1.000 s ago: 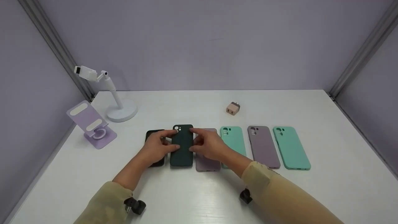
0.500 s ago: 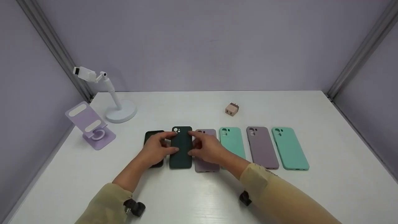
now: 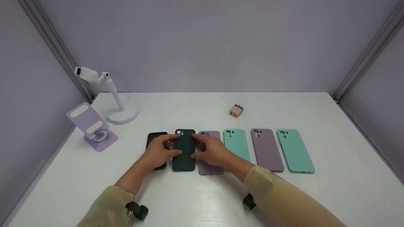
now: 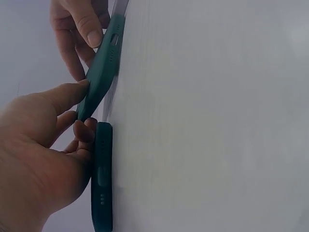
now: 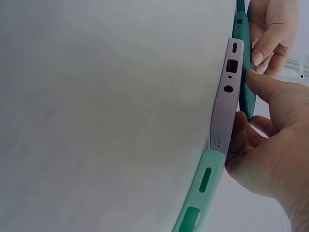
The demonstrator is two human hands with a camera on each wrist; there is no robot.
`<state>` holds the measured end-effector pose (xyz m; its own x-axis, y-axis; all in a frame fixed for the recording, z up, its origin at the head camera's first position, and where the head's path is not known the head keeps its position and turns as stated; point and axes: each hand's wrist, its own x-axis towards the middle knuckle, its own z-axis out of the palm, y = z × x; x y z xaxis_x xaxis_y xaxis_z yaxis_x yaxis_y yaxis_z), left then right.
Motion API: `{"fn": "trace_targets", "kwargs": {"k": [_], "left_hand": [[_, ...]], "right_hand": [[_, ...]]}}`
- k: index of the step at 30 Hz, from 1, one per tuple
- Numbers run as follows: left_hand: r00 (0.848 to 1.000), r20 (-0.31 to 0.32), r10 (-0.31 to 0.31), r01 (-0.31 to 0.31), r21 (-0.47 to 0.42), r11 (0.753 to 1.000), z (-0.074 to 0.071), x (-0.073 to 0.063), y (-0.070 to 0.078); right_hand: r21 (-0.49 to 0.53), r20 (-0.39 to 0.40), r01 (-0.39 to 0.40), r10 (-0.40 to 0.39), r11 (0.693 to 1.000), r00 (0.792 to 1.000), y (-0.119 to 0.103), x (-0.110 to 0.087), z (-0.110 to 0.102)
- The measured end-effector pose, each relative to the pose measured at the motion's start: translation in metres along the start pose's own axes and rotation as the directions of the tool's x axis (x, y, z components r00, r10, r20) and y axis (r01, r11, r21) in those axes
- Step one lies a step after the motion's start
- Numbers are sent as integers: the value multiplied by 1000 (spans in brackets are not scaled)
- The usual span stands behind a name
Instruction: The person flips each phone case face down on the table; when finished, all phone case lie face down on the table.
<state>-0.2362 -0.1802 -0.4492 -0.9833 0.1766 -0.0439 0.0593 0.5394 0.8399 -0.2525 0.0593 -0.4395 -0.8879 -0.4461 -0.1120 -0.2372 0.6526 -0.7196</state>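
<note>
A dark green phone case [image 3: 184,157] is held between my two hands, its back and round camera holes facing up. My left hand [image 3: 157,152] pinches its left edge, with thumb and fingers spread along it. The right hand [image 3: 213,150] pinches the opposite edge. In the left wrist view this case [image 4: 102,72] looks tilted; whether it touches the table I cannot tell. Another dark green case [image 4: 102,183] lies under my left hand, partly hidden. Beneath my right hand a mauve case [image 5: 225,104] lies partly covered.
Farther right in the row lie a mint case [image 3: 236,142], a mauve case [image 3: 267,151] and another mint case [image 3: 295,151]. A pink plug charger [image 3: 236,111] sits behind them. At the left stand a white phone stand [image 3: 123,113] and a purple folding stand [image 3: 90,121].
Since a second ago the held dark green case and both hands have shifted very slightly toward me. Over the last half second nothing visibly differs.
</note>
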Motion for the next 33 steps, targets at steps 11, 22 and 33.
{"fn": "trace_targets", "kwargs": {"k": [11,22,33], "left_hand": [[1000,-4,-19,19,-4,1000,2,1,-5],[1000,-4,-19,19,8,1000,1,1,-4],[1000,-9,-13,14,23,1000,2,-1,-3]], "right_hand": [[-37,-2,-8,8,999,1000,2,1,3],[-40,1,-15,15,999,1000,0,1,2],[-59,-7,21,-22,998,1000,3,2,3]]}}
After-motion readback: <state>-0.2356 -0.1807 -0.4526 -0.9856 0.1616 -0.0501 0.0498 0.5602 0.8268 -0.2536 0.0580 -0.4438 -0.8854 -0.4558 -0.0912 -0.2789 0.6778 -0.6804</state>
